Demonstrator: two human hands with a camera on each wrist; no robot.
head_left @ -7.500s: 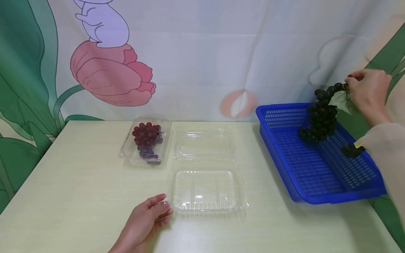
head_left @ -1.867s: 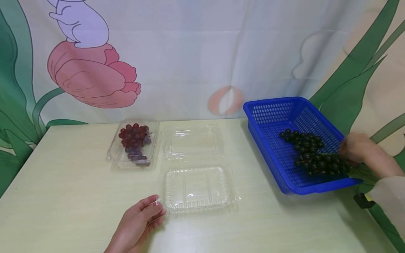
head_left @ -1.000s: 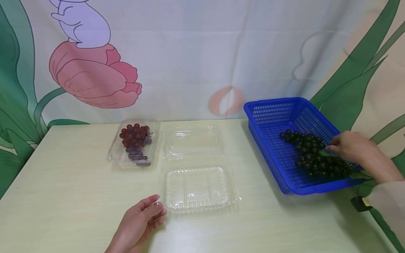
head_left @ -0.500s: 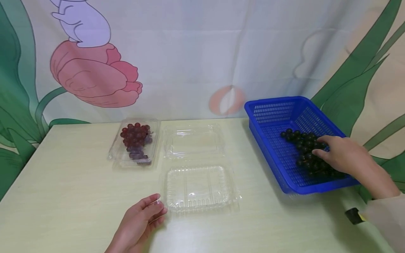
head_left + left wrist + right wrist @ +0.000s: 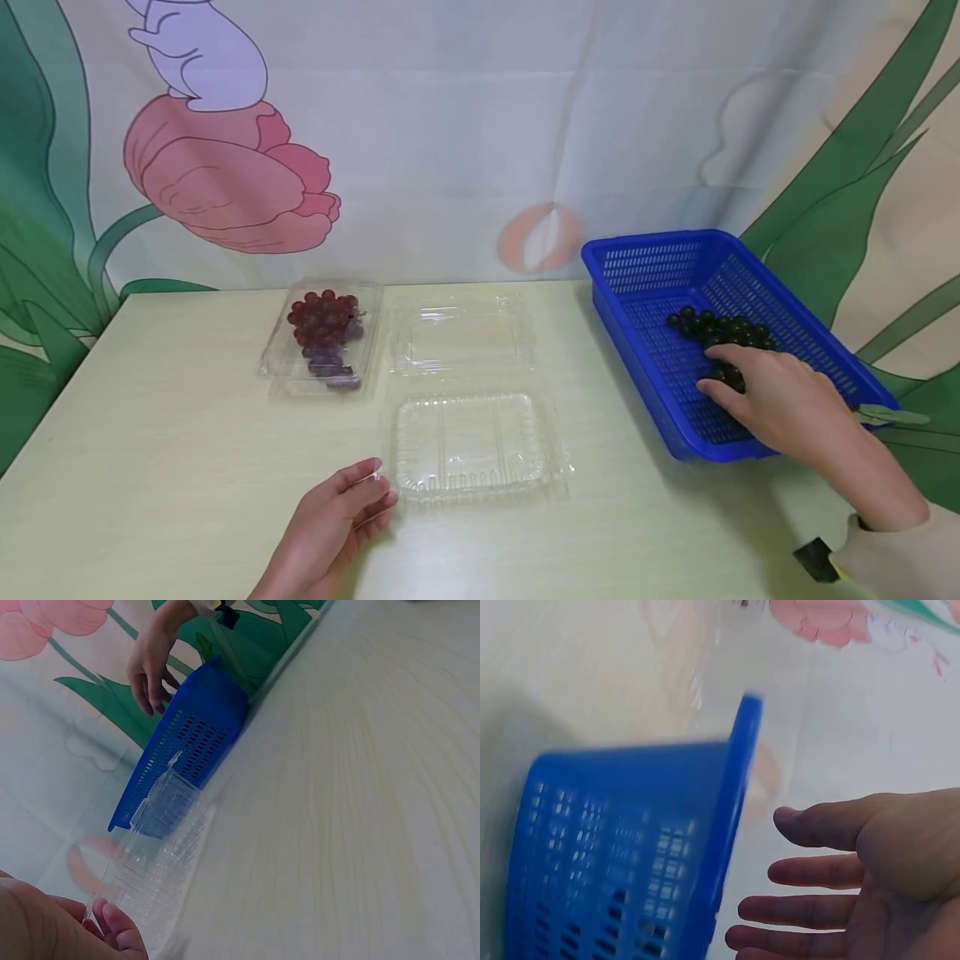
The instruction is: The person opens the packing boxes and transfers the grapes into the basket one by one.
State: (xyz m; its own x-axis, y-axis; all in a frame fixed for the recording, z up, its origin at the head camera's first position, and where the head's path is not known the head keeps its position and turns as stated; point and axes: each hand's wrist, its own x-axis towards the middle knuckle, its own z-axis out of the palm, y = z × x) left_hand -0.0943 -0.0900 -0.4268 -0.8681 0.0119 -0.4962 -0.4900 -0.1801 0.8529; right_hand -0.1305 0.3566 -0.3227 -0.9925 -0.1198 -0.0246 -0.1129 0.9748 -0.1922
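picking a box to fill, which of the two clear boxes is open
The near box, held at its edge by the left hand: its lid lies folded back, nothing inside. The far box, on the left, is closed over red grapes.

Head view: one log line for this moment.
left hand: pinches edge of open clear container | right hand: over blue basket | dark grapes: in basket | red grapes: in second container
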